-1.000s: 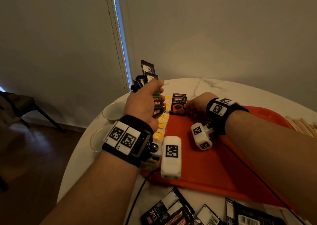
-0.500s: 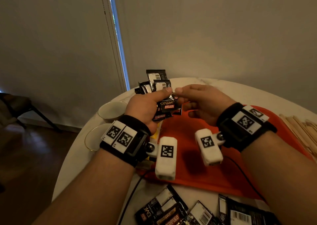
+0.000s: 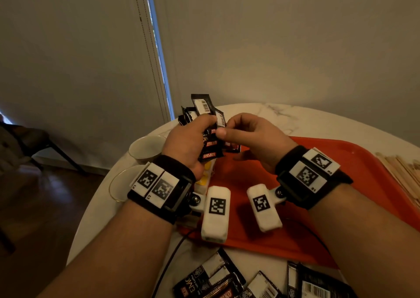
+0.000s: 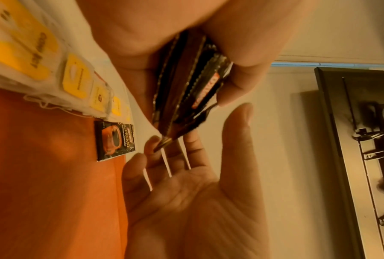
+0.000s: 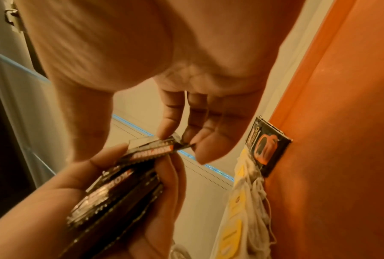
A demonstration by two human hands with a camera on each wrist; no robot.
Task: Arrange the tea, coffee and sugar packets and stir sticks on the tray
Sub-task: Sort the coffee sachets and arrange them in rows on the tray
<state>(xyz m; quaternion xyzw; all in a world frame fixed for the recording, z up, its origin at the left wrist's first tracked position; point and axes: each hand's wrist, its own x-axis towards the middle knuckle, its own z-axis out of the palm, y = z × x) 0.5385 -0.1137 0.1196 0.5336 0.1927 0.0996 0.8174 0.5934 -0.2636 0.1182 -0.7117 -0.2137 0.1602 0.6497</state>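
Note:
My left hand (image 3: 210,127) grips a fanned stack of black coffee packets (image 3: 203,106) above the red tray's (image 3: 341,161) far left corner. My right hand (image 3: 223,130) meets it and pinches the end of one packet (image 5: 162,143) in the stack with its fingertips (image 4: 155,142). One orange-and-black coffee packet (image 4: 115,140) lies flat on the tray (image 4: 42,175) beside a row of yellow tea bags (image 4: 75,78). The same lone packet (image 5: 266,147) and tea bags (image 5: 237,192) show in the right wrist view.
Wooden stir sticks (image 3: 404,168) lie on the table right of the tray. Two cups (image 3: 145,147) (image 3: 120,184) stand left of it. More black packets (image 3: 216,281) lie on the table near me, in front of the tray.
My right hand left the packet it laid on the tray and rose to the stack in my left hand, where it now pinches a packet. The left hand kept its grip.

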